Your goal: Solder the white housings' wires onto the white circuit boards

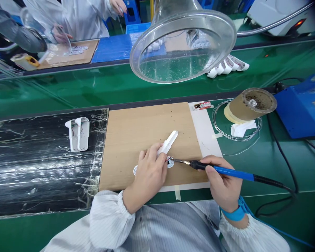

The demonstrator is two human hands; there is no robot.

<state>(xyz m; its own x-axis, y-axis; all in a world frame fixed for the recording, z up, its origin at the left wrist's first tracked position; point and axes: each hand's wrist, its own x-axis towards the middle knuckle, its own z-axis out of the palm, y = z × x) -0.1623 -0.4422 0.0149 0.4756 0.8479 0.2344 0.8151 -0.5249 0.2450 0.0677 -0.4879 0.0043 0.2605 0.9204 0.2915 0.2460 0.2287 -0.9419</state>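
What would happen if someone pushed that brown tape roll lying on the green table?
The tape roll lies flat on its round end, so it would probably slide rather than roll. It looks like hollow cardboard, so likely light. The thin wire loop around it might drag along.

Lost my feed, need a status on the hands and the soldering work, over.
Left hand pinning white plastic part on cardboard mat. Right hand gripping soldering iron, tip at part. Nothing in the way.

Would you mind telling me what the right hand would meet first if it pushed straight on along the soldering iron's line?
Probably the small white part at the iron tip, then the left hand pinning it. The right hand points leftward; depth looks level.
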